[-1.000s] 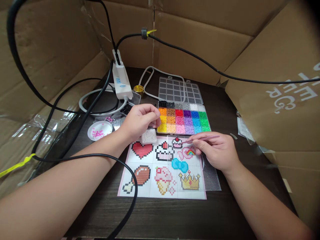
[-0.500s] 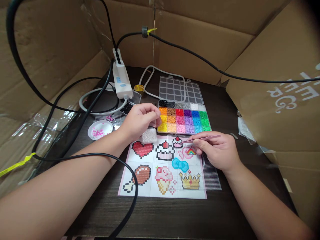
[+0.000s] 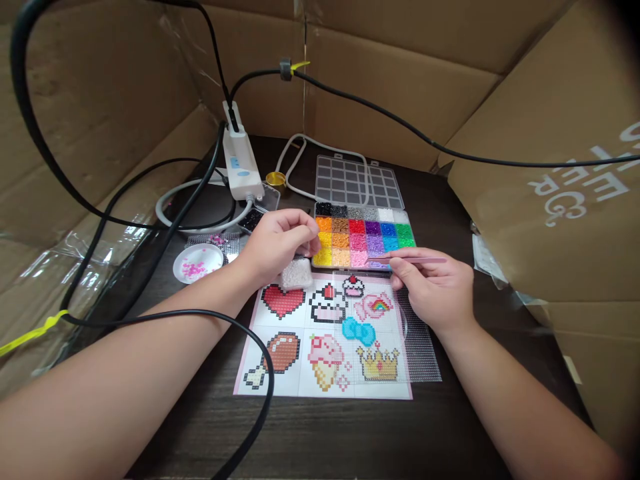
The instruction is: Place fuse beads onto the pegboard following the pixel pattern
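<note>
My right hand (image 3: 435, 283) pinches pink tweezers (image 3: 417, 259), whose tips reach into the light pink compartment of the bead box (image 3: 363, 267). Sorted by colour, small beads fill that box. My left hand (image 3: 285, 240) is closed at the box's left edge, beside the yellow beads; what its fingers hold, if anything, is hidden. Just below it sits a small clear box of white beads (image 3: 297, 274). In front lies a pattern sheet (image 3: 280, 390) with pixel pictures. A clear pegboard (image 3: 423, 360) covers its right part, with a blue bead bow (image 3: 359, 330) on it.
A white dish of pink beads (image 3: 199, 263) stands at the left. Behind are a white power strip (image 3: 243, 163) and a yellow round container (image 3: 275, 179). A black cable (image 3: 270, 373) loops across the front left, over my left forearm. Cardboard walls (image 3: 400, 60) surround the table.
My right hand has lifted the tweezers' tips away from the small cupcake on the pegboard, up to the pink beads in the box. My left hand has stayed nearly still.
</note>
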`<state>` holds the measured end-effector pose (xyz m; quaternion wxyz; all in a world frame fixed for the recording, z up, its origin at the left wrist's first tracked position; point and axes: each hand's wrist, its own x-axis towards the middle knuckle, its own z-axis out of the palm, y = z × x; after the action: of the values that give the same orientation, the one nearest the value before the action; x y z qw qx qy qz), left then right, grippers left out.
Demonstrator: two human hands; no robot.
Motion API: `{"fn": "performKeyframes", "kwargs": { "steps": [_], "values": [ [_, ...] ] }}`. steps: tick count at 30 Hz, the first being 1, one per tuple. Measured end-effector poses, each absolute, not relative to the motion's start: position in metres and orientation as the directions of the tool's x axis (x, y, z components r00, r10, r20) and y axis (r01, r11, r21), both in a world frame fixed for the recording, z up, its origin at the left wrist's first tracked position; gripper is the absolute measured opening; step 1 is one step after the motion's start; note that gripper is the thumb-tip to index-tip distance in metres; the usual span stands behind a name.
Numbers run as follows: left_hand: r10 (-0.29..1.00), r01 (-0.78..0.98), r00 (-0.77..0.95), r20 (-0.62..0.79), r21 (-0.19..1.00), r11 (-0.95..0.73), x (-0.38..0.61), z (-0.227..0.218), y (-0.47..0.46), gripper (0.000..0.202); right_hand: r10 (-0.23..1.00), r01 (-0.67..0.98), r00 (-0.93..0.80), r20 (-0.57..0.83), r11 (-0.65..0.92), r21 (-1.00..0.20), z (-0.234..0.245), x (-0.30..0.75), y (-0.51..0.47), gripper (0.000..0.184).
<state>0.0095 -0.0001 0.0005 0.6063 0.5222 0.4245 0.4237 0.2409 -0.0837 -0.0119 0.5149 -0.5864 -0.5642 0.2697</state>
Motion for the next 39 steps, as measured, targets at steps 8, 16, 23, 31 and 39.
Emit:
{"fn": "performKeyframes", "kwargs": {
  "steps": [8,16,23,31,39],
  "values": [
    [0.958,-0.068,0.275,-0.081,0.992,0.103,0.01,0.0009,-0.0012,0.008,0.947,0.411,0.21,0.243,0.14,-0.901,-0.0111,0.2388,-0.0811,0.014],
    [0.957,-0.074,0.28,-0.08,0.992,0.105,0.0094,0.0009,-0.0007,0.008,0.945,0.439,0.222,0.238,0.121,-0.89,-0.0092,0.2402,-0.0826,0.014],
    [0.958,-0.073,0.277,-0.081,0.992,0.105,0.0098,0.0019,-0.0011,0.008,0.946,0.425,0.219,0.24,0.129,-0.896,-0.0085,0.2394,-0.0823,0.013],
    [0.959,-0.069,0.27,-0.081,0.992,0.103,0.01,0.0017,-0.0012,0.008,0.948,0.433,0.2,0.249,0.143,-0.89,-0.0097,0.2413,-0.0835,0.014],
    [0.959,-0.076,0.27,-0.08,0.992,0.104,0.0102,0.001,-0.001,0.008,0.951,0.434,0.197,0.238,0.133,-0.891,-0.0095,0.2417,-0.0827,0.016]
  ]
}}
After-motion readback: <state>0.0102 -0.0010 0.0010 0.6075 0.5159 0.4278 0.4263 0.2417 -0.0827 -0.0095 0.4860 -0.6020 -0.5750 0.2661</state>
